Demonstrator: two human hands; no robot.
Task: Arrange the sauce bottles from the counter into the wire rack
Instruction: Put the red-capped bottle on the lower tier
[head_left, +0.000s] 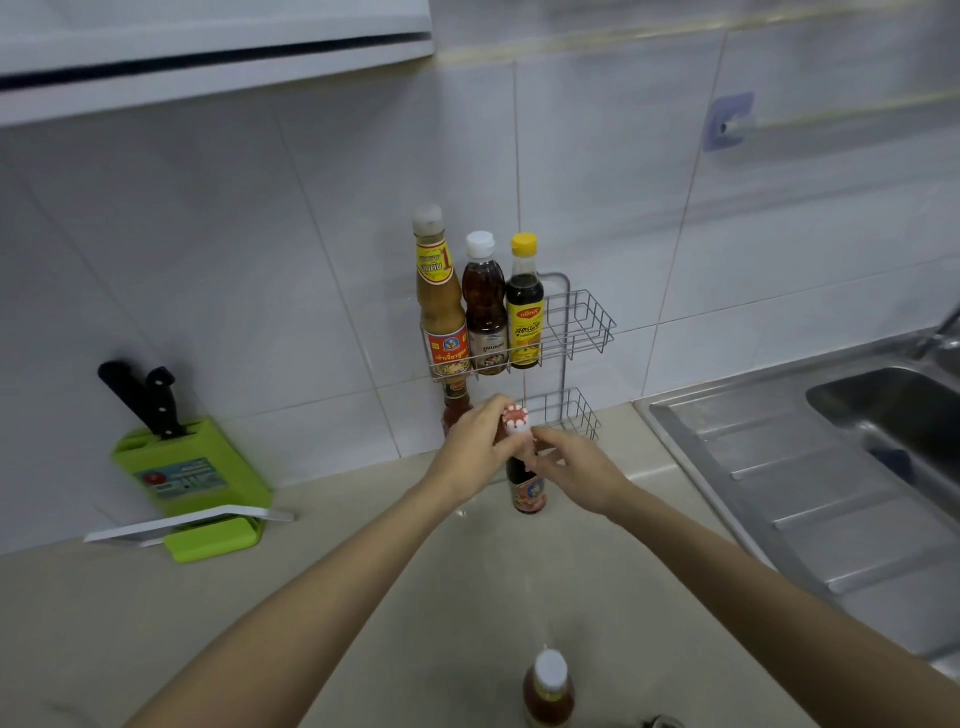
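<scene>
**Dark sauce bottle held at the lower tier of the wire rack**

Steel wire forms a two-tier rack fixed to the white tiled wall above the beige worktop. Its upper tier carries three upright bottles side by side: a tall tan sauce bottle at the left, a brown bottle with a white cap in the middle, and a dark bottle with a yellow cap to the right. The rest of that tier is bare wire. A red sauce bottle stands at the left end of the lower tier, partly hidden behind the left hand.

Both hands meet in front of the lower tier on a dark bottle with a red-and-white cap. The left hand wraps its neck just below the cap; the right hand pinches the bottle's upper body with its fingertips. Whether its base touches the worktop cannot be told.

Near the bottom edge, one more bottle of reddish sauce stands alone on the worktop. A green knife block sits at the left, a steel sink at the right.
</scene>
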